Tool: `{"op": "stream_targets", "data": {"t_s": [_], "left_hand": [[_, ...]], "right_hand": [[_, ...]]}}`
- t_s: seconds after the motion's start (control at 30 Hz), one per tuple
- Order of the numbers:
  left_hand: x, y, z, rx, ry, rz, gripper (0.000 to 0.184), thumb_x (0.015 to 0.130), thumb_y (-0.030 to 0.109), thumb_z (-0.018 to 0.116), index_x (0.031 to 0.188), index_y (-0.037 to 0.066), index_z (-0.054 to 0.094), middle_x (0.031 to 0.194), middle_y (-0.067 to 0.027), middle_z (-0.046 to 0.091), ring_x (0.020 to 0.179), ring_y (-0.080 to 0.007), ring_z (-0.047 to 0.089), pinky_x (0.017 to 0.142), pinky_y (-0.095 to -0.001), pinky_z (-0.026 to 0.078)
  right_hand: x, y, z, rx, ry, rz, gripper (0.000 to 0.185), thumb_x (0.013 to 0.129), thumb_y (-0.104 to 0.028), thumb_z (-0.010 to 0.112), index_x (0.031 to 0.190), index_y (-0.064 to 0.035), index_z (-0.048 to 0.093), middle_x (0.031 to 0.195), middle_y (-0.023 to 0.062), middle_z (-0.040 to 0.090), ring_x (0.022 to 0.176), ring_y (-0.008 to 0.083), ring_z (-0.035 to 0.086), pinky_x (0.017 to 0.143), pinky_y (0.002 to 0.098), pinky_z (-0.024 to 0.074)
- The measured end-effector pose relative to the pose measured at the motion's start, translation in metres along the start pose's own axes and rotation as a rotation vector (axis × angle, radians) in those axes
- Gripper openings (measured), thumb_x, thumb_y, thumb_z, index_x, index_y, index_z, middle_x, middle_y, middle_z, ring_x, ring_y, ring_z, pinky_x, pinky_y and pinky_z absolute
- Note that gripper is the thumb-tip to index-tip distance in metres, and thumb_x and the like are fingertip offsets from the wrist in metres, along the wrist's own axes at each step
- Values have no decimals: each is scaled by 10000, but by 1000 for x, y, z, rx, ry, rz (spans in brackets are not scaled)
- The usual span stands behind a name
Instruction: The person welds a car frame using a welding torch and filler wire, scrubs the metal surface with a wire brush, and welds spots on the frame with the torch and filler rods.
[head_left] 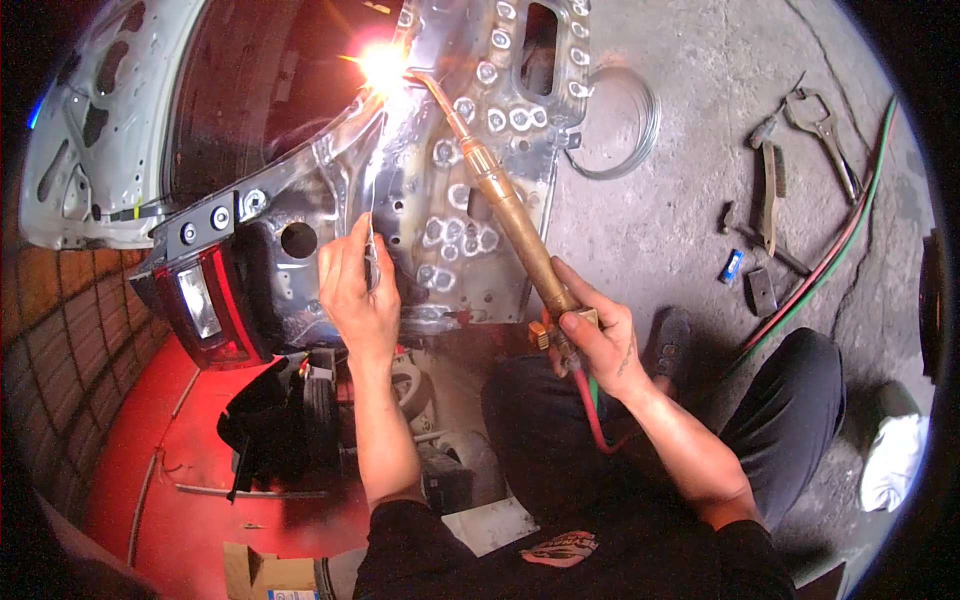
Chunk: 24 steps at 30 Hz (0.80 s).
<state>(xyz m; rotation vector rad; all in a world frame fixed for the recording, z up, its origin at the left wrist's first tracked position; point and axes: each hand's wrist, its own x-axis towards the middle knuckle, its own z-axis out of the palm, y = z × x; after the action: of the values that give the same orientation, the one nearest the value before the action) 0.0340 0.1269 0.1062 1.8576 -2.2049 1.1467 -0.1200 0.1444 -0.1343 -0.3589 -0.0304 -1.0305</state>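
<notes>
My right hand point(600, 335) is wrapped round the lower end of a brass gas torch point(515, 220), whose thin bent tip points up and left. A bright flame point(385, 65) glares at that tip, against the upper edge of a grey metal car body panel point(420, 180); the glare hides the contact spot. Between the pinched fingers of my left hand point(358, 290) stands a thin metal rod point(374, 180), running up towards the flame. Round weld marks dot the panel. A red and green hose pair leaves the torch's bottom end.
A red tail light point(212, 308) sits left of the panel. On the concrete floor at right lie a wire coil point(612, 125), a wire brush point(772, 195), a locking clamp point(822, 130), a hammer point(765, 240), a small blue box point(732, 265) and hoses point(815, 285). A white cloth point(893, 462) lies lower right.
</notes>
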Motion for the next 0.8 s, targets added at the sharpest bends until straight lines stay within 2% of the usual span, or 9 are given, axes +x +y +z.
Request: {"op": "stream_targets", "data": {"t_s": [0.07, 0.17, 0.37, 0.47, 0.67, 0.77, 0.8], "left_hand": [[0, 0, 0, 3, -1, -4, 310, 886, 4, 697, 1196, -3, 687, 962, -174, 685, 877, -317, 625, 808, -400, 500], [0, 1, -1, -3, 1, -4, 306, 887, 7, 698, 1193, -3, 687, 958, -175, 683, 871, -317, 624, 806, -401, 499], [0, -2, 1, 4, -3, 2, 306, 887, 10, 700, 1192, -4, 688, 955, -174, 684, 863, -314, 623, 798, -400, 499], [1, -2, 1, -7, 1, -5, 307, 887, 11, 699, 1193, -1, 690, 948, -172, 686, 859, -309, 623, 797, -399, 500], [3, -1, 2, 3, 2, -17, 305, 890, 16, 694, 1194, 2, 691, 934, -172, 683, 850, -307, 619, 795, -401, 499], [3, 0, 2, -4, 5, -20, 306, 891, 17, 692, 1197, 1, 691, 929, -174, 681, 848, -308, 617, 793, -402, 497], [3, 0, 2, -4, 5, -21, 306, 891, 16, 691, 1197, 1, 691, 928, -175, 680, 847, -308, 616, 793, -402, 497]], "right_hand": [[0, -1, 0, 0, 2, 0, 564, 1011, -60, 558, 1547, -40, 386, 937, 31, 643, 647, 91, 601, 559, 249, 503], [1, -4, -1, -66, 13, 27, 630, 981, -184, 573, 1543, 10, 366, 999, 89, 666, 690, 143, 651, 599, 265, 527], [2, -1, -2, -93, 17, 11, 631, 980, -186, 577, 1542, 11, 367, 993, 104, 676, 687, 142, 648, 593, 267, 527], [1, -1, -2, -37, 5, 0, 559, 1012, -67, 550, 1548, -49, 391, 971, 38, 661, 661, 87, 607, 574, 248, 513], [2, -3, -1, -26, 14, 10, 558, 1012, -61, 549, 1548, -54, 392, 986, 46, 665, 645, 87, 605, 565, 252, 512], [2, -6, 0, -83, 15, 14, 620, 981, -174, 571, 1540, 8, 372, 990, 104, 676, 677, 146, 646, 580, 268, 522], [2, -5, 0, -77, 14, 15, 620, 982, -176, 572, 1539, 9, 373, 989, 104, 675, 674, 147, 646, 579, 268, 522]]}}
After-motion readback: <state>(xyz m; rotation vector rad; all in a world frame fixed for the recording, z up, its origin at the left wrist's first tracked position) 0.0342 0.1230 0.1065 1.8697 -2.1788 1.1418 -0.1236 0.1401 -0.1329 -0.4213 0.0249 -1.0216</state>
